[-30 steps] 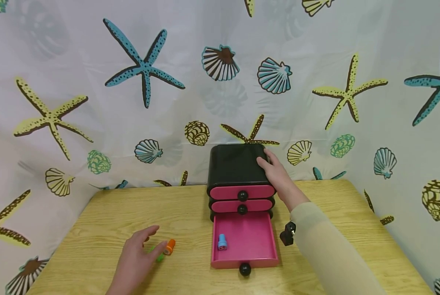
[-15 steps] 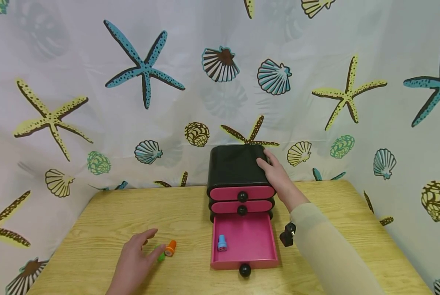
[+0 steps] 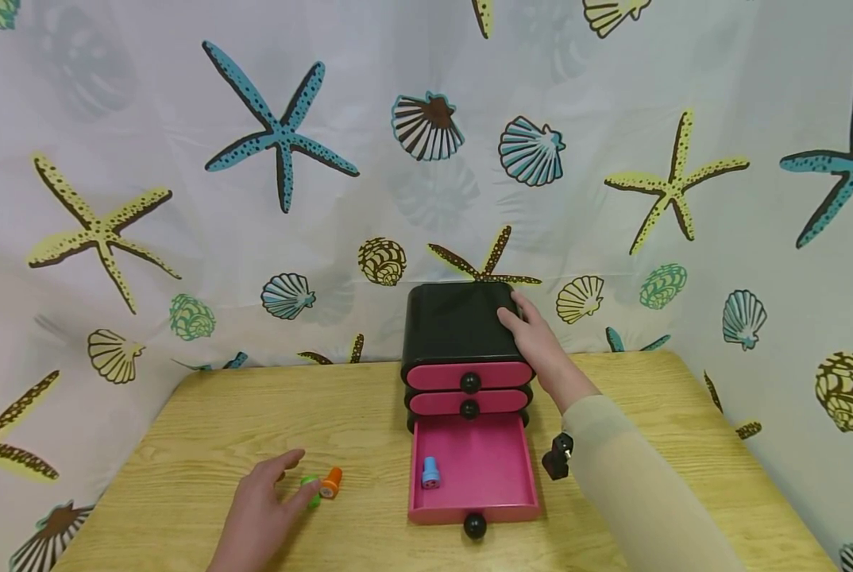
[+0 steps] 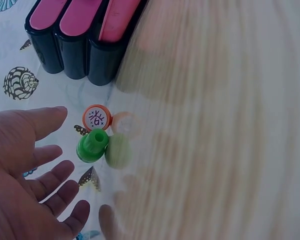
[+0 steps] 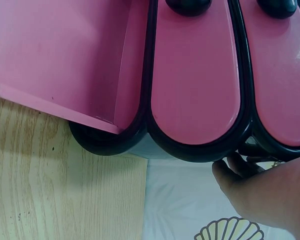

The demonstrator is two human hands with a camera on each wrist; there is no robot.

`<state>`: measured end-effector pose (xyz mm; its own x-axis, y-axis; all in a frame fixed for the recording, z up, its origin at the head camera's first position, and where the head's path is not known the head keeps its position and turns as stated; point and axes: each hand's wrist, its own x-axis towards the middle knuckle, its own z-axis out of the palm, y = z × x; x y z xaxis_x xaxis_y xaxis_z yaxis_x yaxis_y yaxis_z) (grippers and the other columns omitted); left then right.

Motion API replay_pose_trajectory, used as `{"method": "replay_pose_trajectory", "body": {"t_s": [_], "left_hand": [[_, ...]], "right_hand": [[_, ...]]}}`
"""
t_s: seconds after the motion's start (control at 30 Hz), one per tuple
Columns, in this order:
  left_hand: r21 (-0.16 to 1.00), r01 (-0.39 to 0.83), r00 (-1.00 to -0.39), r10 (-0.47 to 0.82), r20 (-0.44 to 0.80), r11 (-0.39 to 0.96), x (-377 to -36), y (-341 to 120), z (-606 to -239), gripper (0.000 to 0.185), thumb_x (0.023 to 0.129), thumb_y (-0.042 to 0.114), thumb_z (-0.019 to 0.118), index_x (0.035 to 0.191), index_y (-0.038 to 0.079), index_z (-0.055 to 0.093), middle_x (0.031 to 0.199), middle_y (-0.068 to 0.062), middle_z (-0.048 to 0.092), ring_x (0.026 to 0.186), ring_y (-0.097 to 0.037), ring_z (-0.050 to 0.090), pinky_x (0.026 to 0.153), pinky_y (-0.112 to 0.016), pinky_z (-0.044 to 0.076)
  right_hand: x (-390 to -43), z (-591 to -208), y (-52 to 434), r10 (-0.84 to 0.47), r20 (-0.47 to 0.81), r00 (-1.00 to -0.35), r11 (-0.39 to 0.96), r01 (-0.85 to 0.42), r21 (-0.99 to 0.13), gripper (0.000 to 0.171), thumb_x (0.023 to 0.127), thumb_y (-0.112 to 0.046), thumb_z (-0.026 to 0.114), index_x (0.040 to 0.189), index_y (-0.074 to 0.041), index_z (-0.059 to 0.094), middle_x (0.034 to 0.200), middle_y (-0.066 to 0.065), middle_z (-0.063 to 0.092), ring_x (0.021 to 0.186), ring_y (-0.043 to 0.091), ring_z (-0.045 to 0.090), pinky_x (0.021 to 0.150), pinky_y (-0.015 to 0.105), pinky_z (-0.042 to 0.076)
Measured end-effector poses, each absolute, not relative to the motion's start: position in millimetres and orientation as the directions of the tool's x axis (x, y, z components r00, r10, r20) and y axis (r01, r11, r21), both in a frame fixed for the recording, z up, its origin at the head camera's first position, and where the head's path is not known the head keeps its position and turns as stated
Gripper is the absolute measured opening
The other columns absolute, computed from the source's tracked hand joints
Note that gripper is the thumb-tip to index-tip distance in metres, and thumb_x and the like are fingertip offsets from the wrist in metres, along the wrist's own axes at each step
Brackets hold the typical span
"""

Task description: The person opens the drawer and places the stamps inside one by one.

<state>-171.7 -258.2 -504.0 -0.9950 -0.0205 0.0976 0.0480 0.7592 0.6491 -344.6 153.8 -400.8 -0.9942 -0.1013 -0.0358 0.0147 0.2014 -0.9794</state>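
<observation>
A small black chest with pink drawer fronts stands at the back of the wooden table. Its bottom drawer is pulled out and holds a blue stamp. My right hand rests on the chest's top right corner, fingers laid over it; the right wrist view shows the fingers against the chest's side. My left hand hovers spread just left of a green stamp and an orange stamp; the left wrist view shows the green stamp and orange stamp past the fingertips.
A seashell and starfish curtain hangs close behind and beside the table. The two upper drawers are closed, each with a black knob. A small black device sits at my right wrist.
My left hand has drawn back slightly from the green and orange stamps. The right hand has stayed on the chest.
</observation>
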Motion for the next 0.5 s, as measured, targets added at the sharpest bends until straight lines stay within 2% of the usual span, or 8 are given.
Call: {"method": "replay_pose_trajectory", "body": {"t_s": [0.23,0.43,0.5], "left_hand": [[0.629,0.051,-0.993,-0.028,0.114,0.776,-171.9,-256.8,-508.3,0.061,0.102,0.024,0.084,0.149,-0.007,0.062,0.141,-0.028,0.066,0.131,-0.049,0.061,0.108,-0.067,0.05],[0.612,0.058,-0.994,-0.013,0.111,0.788,-173.7,-257.8,-510.6,0.068,0.1,0.034,0.085,0.149,-0.008,0.062,0.14,-0.028,0.069,0.129,-0.048,0.064,0.107,-0.066,0.051],[0.613,0.046,-0.996,-0.014,0.093,0.789,-174.0,-258.8,-511.7,0.07,0.1,0.036,0.085,0.149,-0.008,0.062,0.141,-0.028,0.068,0.131,-0.049,0.063,0.11,-0.068,0.049]], "right_hand": [[-345.5,-401.1,153.2,-0.103,-0.03,-0.994,0.198,0.009,-0.98,0.072,0.118,-0.045,0.049,0.179,-0.025,0.017,0.185,0.009,0.01,0.169,0.033,0.01,0.134,0.058,0.018],[-345.4,-401.2,153.6,-0.105,-0.03,-0.994,0.196,0.009,-0.981,0.072,0.118,-0.045,0.049,0.179,-0.025,0.017,0.185,0.008,0.01,0.169,0.033,0.01,0.133,0.058,0.019],[-344.7,-401.3,153.5,-0.106,-0.029,-0.994,0.195,0.008,-0.981,0.072,0.118,-0.045,0.049,0.179,-0.025,0.017,0.185,0.008,0.01,0.17,0.032,0.01,0.134,0.058,0.019]]}}
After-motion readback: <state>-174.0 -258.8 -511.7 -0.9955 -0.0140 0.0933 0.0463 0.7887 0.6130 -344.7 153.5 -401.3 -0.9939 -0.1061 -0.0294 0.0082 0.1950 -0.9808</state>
